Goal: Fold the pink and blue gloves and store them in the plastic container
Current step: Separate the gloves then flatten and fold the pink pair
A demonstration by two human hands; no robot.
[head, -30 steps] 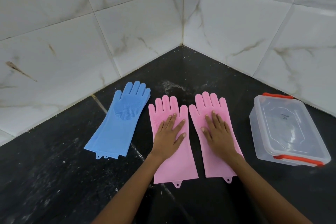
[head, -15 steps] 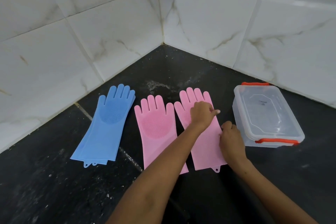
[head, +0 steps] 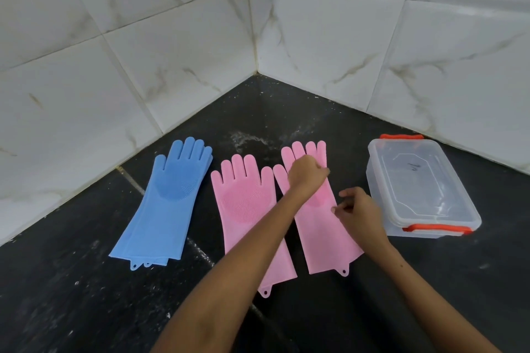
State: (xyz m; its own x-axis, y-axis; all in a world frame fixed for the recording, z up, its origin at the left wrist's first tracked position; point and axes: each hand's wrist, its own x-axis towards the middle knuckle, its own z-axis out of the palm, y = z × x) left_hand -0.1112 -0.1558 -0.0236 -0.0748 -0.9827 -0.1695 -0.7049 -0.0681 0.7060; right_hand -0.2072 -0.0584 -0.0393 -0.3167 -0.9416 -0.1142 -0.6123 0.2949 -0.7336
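Blue gloves (head: 169, 203) lie stacked flat at left, two pink gloves (head: 246, 209) (head: 324, 226) unfolded side by side at centre, the lidded clear plastic container (head: 421, 189) at right.

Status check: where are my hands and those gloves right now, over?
Left hand and right hand both on right pink glove, grip unclear. Container lidded. Nothing folded.
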